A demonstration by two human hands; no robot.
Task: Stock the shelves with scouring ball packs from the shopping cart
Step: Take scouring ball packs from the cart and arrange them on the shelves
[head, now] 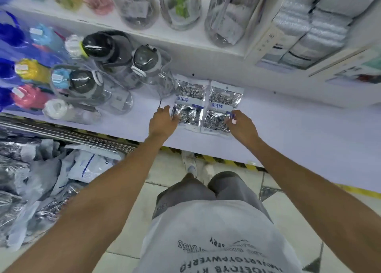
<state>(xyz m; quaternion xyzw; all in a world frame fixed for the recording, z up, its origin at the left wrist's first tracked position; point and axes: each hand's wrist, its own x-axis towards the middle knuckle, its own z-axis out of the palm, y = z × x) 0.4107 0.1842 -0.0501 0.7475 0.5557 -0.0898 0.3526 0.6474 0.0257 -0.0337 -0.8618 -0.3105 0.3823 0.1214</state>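
Observation:
Two clear packs of steel scouring balls lie flat side by side on the white shelf (288, 124). My left hand (162, 121) touches the left edge of the left pack (188, 103), fingers curled against it. My right hand (241, 126) pinches the lower right edge of the right pack (221, 105). The shopping cart (51, 169) at lower left holds several more packs in crumpled plastic.
Large clear water bottles (107, 74) stand on the shelf just left of the packs, with coloured mesh sponges (28, 87) further left. The shelf above carries bottles (179, 6) and stacked grey cloth packs (313, 29). My legs and shoes stand on tiled floor (127, 210).

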